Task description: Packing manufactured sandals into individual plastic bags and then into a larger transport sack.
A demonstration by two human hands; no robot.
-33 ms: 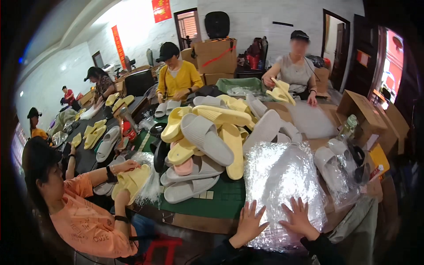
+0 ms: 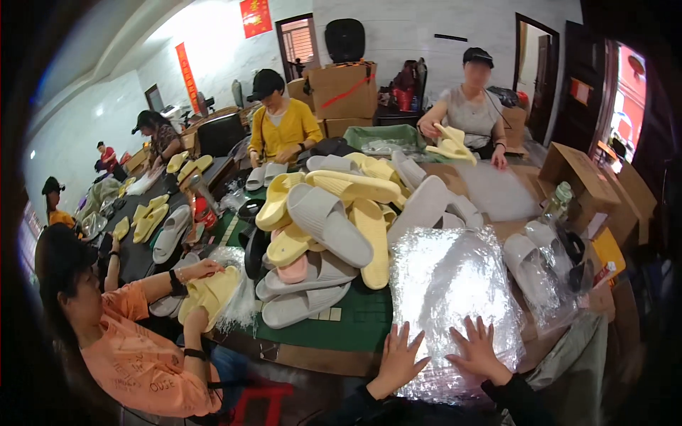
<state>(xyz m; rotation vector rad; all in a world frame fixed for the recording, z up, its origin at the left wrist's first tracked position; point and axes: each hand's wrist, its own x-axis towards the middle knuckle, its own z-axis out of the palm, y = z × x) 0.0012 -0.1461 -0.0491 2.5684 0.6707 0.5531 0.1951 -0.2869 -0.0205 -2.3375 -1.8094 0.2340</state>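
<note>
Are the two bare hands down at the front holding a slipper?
No, the left hand and the right hand are spread open over the shiny plastic, with no slipper in either.

Harsh glare on clear plastic sheets (image 2: 455, 277); bright doorway (image 2: 629, 106) at right; black corners, fisheye bowing.

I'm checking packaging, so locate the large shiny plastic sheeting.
In the head view, the shiny plastic sheeting lies right of centre, left hand and right hand spread over its near end, the slipper pile to its left.
</note>
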